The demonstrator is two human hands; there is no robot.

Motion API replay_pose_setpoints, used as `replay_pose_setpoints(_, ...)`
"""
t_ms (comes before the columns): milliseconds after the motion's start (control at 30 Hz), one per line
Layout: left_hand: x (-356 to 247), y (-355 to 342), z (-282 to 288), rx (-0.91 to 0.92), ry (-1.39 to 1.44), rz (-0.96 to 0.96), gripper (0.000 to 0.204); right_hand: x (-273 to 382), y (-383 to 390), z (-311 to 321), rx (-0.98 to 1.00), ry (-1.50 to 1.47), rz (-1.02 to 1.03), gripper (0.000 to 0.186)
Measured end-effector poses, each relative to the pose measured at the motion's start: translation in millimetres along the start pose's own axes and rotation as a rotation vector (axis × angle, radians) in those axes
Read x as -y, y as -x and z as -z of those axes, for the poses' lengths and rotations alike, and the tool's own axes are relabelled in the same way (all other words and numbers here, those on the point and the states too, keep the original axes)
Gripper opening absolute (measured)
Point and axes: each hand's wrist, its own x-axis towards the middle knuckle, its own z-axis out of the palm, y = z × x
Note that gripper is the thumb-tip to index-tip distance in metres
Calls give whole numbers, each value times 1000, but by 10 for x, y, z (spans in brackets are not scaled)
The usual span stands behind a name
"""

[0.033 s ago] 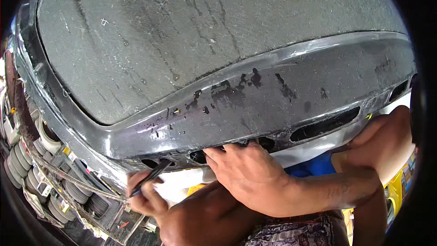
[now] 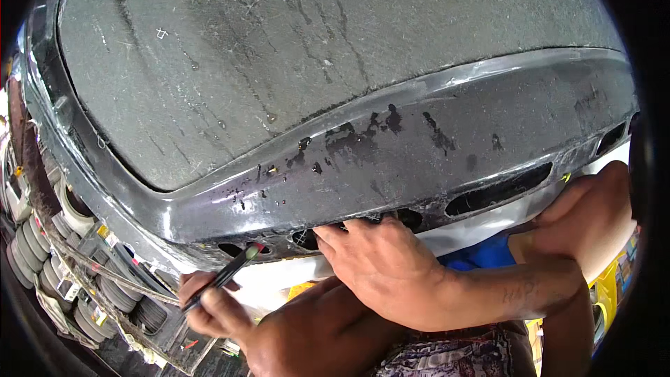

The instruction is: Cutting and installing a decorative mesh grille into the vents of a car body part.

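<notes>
A large dark panel (image 2: 293, 49) with a dull grey face and a glossy black border (image 2: 419, 139) fills most of the view. Oblong slots run along its near edge. In my left hand (image 2: 213, 304), at the lower left, the fingers are closed around a slim black pen-like tool (image 2: 223, 278). Its tip, green and reddish, points up at a small slot. My right hand (image 2: 377, 265) grips the near edge in the middle, back of the hand up. Its fingertips go into the slots and are hidden there.
On the left are stacks of round grey pieces (image 2: 31, 241) and a dark rack (image 2: 160, 338). White material (image 2: 279, 274) lies behind the edge, with blue cloth (image 2: 481, 255) beside my right forearm. Yellow items (image 2: 607, 293) stand at the right. Patterned cloth (image 2: 447, 356) shows at the bottom.
My left hand has shifted slightly left with the pen-like tool, whose coloured tip now shows clearly. My right hand stays on the edge.
</notes>
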Motion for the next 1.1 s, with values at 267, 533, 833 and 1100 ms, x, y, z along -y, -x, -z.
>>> replay_pose_setpoints(267, -526, -399, -170, 627, -270, -473, 39, 20, -53, -220, -102, -48, -57, 27)
replay_pose_setpoints(533, -523, -459, -368, 914, -319, -705, 39, 45, 23, -281, -347, -112, -151, 26)
replay_pose_setpoints(833, -553, -459, -442, 981, -367, -719, 34, 24, 24, -189, -180, -26, -66, 32)
replay_pose_setpoints(1100, -620, -510, -498, 995, -359, -570, 31, 84, 45, -149, -118, -5, -124, 33)
